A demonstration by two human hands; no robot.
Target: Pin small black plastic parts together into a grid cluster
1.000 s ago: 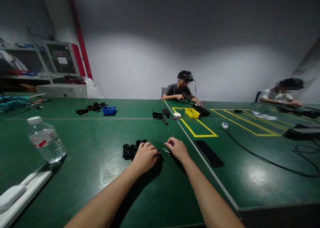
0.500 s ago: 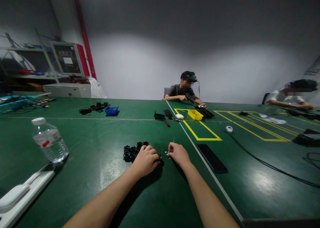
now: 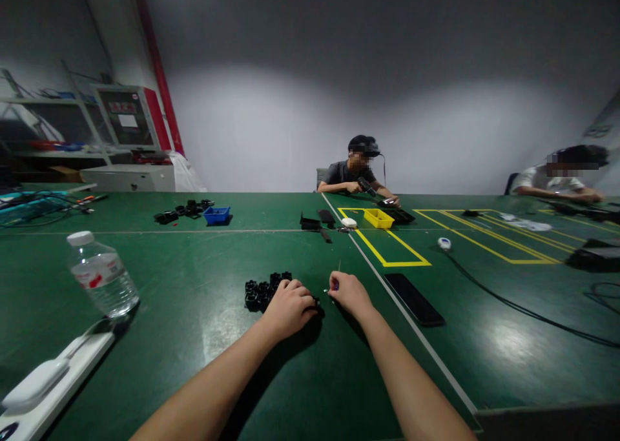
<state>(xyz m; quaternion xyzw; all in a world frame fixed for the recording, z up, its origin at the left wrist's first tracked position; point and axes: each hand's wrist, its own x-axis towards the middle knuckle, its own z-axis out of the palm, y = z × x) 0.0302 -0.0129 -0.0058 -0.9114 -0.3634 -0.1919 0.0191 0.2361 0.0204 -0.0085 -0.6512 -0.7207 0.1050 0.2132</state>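
My left hand (image 3: 289, 308) curls over the right end of a cluster of small black plastic parts (image 3: 260, 294). Its thumb and fingers close on one black plastic part (image 3: 317, 302), most of which is hidden by the hand. Just to the right, my right hand (image 3: 351, 294) is pinched around a slim tool (image 3: 340, 266) whose thin shaft points up and away from me. A spot of purple shows between those fingers. Small silvery bits (image 3: 327, 291) show at the fingertips, too small to name. The two hands are apart.
A black phone (image 3: 414, 299) lies right of my right hand. On the left stand a water bottle (image 3: 103, 276) and a white power strip (image 3: 80, 370). Farther off are a blue bin (image 3: 216, 215), a yellow bin (image 3: 378, 219) and a cabled white device (image 3: 444, 244). Two people sit across the table.
The whole view has shifted slightly. Both hands keep nearly the same pose and grip, and the black parts stay beside my left hand.
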